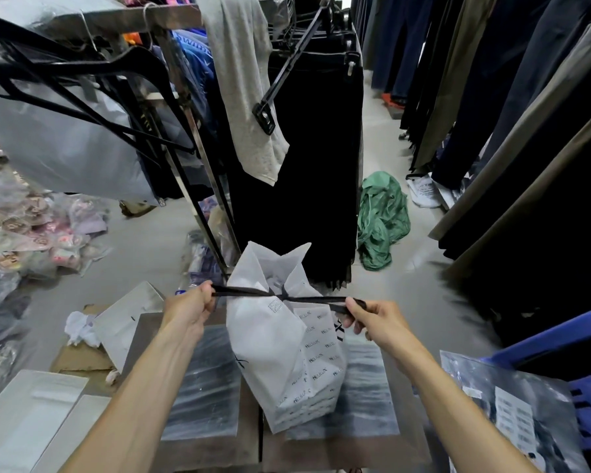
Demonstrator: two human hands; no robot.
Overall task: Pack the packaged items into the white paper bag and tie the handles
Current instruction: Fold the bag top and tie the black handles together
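Standing upright near the middle of the scene on a grey table [198, 435]: white paper bag [270, 336], long axis vertical, mouth up and leaning slightly far-left, printed side panel facing right. Inside, stacked packaged items [313, 397] showing through the translucent right wall as flat layers near the base; crumpled white paper just visible at the gathered mouth. Pulled taut across the neck of the bag: black handles [287, 297], running left to right, crossed in a knot just above the middle of the bag. Left hand [193, 307] at the left end, fingers curled tight and pinching the strap against the thumb. Right hand [372, 319] at the right end, fingers pressed together and closed round the other strap. Left of the table, flat white bags [24, 421] lying near, on cardboard. Far left, a heap of plastic-wrapped garments [31, 230]. Right and far, dark trousers [492, 97] hanging in rows; a green cloth [382, 216] crumpled on the floor; a blue plastic chair [580, 367] at the near right.
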